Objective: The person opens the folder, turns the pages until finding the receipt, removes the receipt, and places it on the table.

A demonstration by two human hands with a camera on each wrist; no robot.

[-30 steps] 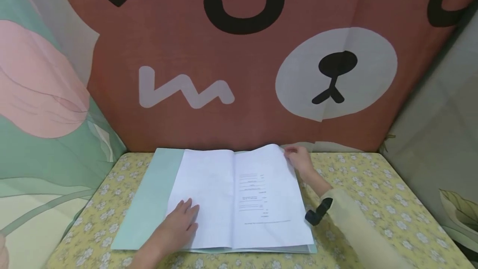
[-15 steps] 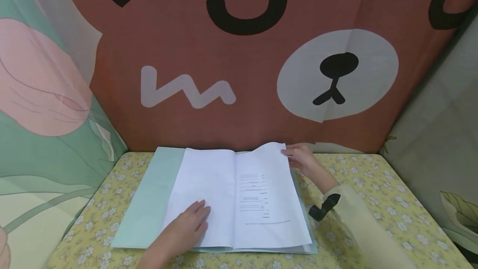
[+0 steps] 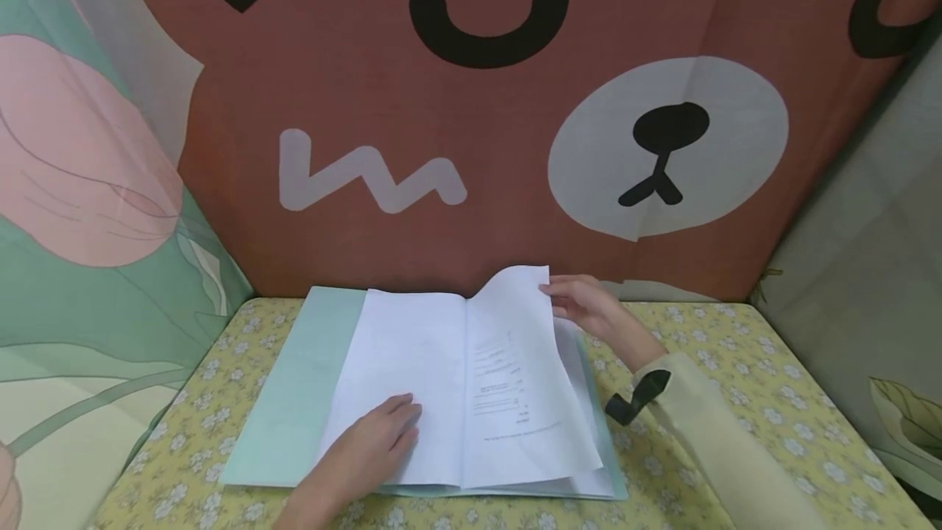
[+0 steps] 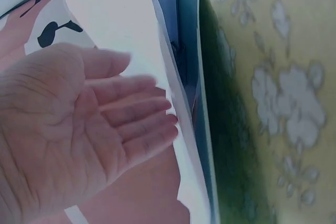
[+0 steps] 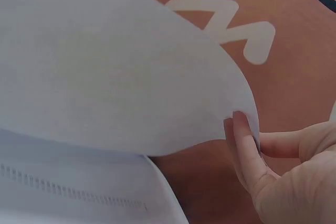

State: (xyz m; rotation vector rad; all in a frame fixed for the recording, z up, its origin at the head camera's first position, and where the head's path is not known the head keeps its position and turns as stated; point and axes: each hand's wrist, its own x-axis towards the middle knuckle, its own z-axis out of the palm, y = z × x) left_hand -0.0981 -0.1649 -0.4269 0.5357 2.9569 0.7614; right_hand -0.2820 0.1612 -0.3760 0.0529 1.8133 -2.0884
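A light green folder [image 3: 290,399] holding white sheets lies spread on the table. My right hand [image 3: 603,317] pinches the far outer corner of the printed right-hand page [image 3: 508,383], which curves up off the sheets below. In the right wrist view, thumb and fingers of the right hand [image 5: 289,169] grip the edge of that raised page [image 5: 131,72]. Part of a sheet beneath [image 5: 94,208] shows there, with a row of small marks. My left hand [image 3: 364,448] rests on the blank left page [image 3: 412,350], its fingers relaxed; the left wrist view shows its palm [image 4: 63,135].
Yellow flowered cloth [image 3: 743,407] covers the table. Behind it hangs a reddish-brown curtain [image 3: 500,162] with a bear's face, close to the folder's far edge. Green and pink fabric [image 3: 88,186] hangs on the left, greyish fabric [image 3: 868,227] on the right.
The right hand has taken the page's far corner, lifted it and drawn it leftward, so the page now bends and bares sheets beneath. The left hand has slid slightly right across the left page.
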